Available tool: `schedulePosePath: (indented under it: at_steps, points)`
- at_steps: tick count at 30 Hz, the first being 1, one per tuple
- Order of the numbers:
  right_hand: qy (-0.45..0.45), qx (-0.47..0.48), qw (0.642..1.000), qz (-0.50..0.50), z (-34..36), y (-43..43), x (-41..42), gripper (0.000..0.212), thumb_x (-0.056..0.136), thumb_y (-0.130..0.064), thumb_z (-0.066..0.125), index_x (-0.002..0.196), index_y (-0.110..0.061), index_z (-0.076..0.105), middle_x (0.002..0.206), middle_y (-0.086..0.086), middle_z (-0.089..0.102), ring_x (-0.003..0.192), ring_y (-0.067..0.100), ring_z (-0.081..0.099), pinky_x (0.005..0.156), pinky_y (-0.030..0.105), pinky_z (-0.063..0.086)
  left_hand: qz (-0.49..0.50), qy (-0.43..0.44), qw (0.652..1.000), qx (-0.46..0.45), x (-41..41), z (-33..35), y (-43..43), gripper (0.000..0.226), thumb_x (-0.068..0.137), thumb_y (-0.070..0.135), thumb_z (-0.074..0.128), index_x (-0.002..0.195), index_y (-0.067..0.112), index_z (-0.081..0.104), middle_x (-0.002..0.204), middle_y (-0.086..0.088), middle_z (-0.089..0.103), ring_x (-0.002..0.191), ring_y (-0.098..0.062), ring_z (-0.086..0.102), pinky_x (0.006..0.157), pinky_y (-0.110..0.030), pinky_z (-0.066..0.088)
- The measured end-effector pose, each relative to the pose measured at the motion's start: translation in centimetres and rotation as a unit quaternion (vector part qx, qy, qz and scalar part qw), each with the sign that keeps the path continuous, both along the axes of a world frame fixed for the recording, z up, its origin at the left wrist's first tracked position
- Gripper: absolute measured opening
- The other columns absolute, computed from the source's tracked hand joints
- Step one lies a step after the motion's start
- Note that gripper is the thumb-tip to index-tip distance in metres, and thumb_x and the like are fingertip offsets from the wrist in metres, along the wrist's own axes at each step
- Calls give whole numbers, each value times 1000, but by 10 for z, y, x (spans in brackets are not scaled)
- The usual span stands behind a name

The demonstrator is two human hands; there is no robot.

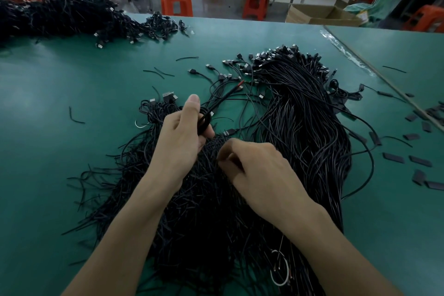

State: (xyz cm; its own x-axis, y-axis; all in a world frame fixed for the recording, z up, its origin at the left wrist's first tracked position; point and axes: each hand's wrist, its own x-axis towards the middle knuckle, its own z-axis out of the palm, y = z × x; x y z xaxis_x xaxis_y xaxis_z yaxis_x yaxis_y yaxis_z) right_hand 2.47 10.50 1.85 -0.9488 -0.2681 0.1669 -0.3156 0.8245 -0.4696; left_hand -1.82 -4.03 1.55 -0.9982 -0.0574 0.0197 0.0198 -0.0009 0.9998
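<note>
Head view: I see the left hand [182,132] gripping a coiled black cable [204,120] over the tie pile [204,199] on the counter [60,94]; right hand [262,173] curled at the pile, I cannot tell its hold

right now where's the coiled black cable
Head view, near centre: the coiled black cable is gripped in the left hand, above the heap of short black ties and left of the long cable bundle.
</note>
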Motion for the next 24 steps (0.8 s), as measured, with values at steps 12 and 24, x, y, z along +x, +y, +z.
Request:
schedulePosePath:
  at_steps: [12, 24]
  points:
    - [133, -477, 857, -140, 12, 12, -17, 11, 88, -9, 73, 89, -20, 70, 83, -3, 73, 78, 10, 71, 70, 17, 54, -15, 31, 999, 39, 12, 9, 9, 63, 107, 33, 36, 61, -4, 59, 36, 10, 45, 30, 2, 40, 36, -5, 31]
    - [29, -432, 901, -4, 0, -13, -7, 21, 94, -5, 62, 85, -23, 67, 77, -14, 68, 72, -2, 62, 65, 11, 46, -52, 87, 991, 84, 18, 18, 13, 47, 109, 28, 25, 109, 19, 71, 41, 7, 30, 30, -2, 24, 32, -13, 24]
